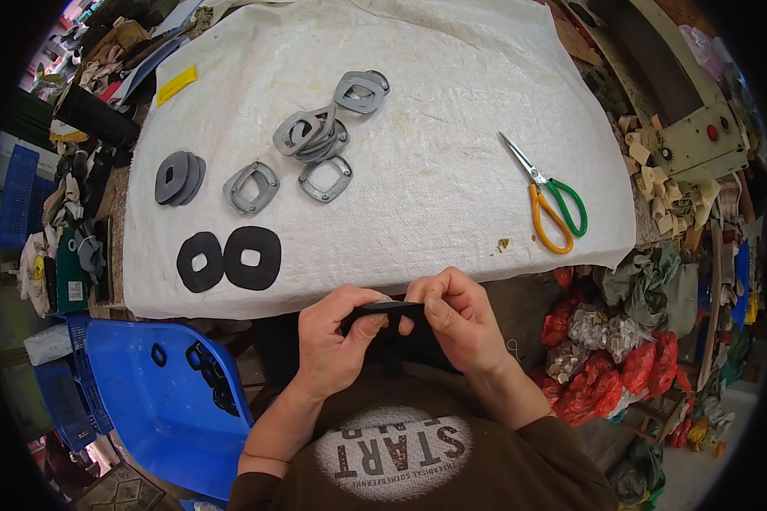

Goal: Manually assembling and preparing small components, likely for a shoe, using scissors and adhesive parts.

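Close to my body, just off the table's near edge, my left hand (337, 336) and my right hand (464, 324) pinch a thin black pad (400, 307) from both ends. It shows nearly edge-on, so its full shape is hidden. Two flat black pads with squarish holes lie at the table's near left: a left black pad (211, 278) and a right black pad (253, 279). Behind them sits a small stack of dark grey pads (195, 177). Several grey rounded-square frames (347, 180) lie loose or heaped around the middle left.
Scissors (533, 176) with one orange and one green handle lie on the white cloth (452, 136) to the right. A yellow piece (176, 85) is at the far left. Below left, a blue tub (145, 430) holds several black rings. Red plastic bags (592, 387) sit at right.
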`<state>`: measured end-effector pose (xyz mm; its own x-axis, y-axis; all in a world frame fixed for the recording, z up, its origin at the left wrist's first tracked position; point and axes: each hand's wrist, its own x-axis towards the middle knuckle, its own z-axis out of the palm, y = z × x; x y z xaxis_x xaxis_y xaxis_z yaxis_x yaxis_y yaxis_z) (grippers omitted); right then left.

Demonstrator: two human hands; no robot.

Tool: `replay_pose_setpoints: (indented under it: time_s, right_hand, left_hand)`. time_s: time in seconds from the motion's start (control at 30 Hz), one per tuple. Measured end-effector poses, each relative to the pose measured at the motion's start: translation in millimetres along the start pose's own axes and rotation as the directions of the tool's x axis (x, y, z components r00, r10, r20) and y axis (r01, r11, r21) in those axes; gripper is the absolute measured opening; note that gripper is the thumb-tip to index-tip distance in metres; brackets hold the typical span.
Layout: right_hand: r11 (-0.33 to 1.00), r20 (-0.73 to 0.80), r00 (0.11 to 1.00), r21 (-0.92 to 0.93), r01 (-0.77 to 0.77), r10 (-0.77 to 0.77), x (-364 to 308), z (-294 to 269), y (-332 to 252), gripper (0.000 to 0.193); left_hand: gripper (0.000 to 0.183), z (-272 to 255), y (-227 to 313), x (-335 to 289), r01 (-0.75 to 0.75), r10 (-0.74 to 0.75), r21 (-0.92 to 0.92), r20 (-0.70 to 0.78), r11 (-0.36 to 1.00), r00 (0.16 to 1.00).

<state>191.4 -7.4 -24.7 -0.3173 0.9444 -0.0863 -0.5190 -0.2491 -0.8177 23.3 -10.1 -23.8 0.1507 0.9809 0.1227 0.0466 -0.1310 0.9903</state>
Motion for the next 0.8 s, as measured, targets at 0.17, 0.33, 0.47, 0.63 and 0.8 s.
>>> replay_pose_setpoints:
  time_s: [0.17, 0.33, 0.47, 0.63, 0.8]
  right_hand:
    - [0.965, -0.065, 0.991, 0.242, -0.099, 0.118, -1, 14, 3, 0.019]
    - [0.94, 0.0, 0.996, 0.331, -0.087, 0.092, -3, 12, 9, 0.018]
    - [0.943, 0.094, 0.985, 0.29, -0.164, 0.142, -4, 4, 12, 0.021]
    - [0.932, 0.024, 0.972, 0.281, -0.231, 0.234, 5, 10, -7, 0.019]
    - [0.997, 0.085, 0.993, -0.028, -0.077, 0.079, 3, 1, -2, 0.019]
  left_hand:
    - [0.022, 3, -2, -3, -0.015, 0.013, -0.047, -0.048, 0.999, 0.999]
    - [0.019, 3, -3, -4, -0.02, 0.012, -0.105, -0.072, 0.994, 0.997]
    - [0.02, 2, 2, 0, -0.166, 0.165, 0.059, 0.021, 0.984, 0.986]
    - [0.023, -1, 5, 5, -0.167, 0.167, 0.026, -0.005, 0.986, 0.986]
    - [0.022, -3, 7, 6, -0.23, 0.227, 0.156, 0.033, 0.961, 0.973]
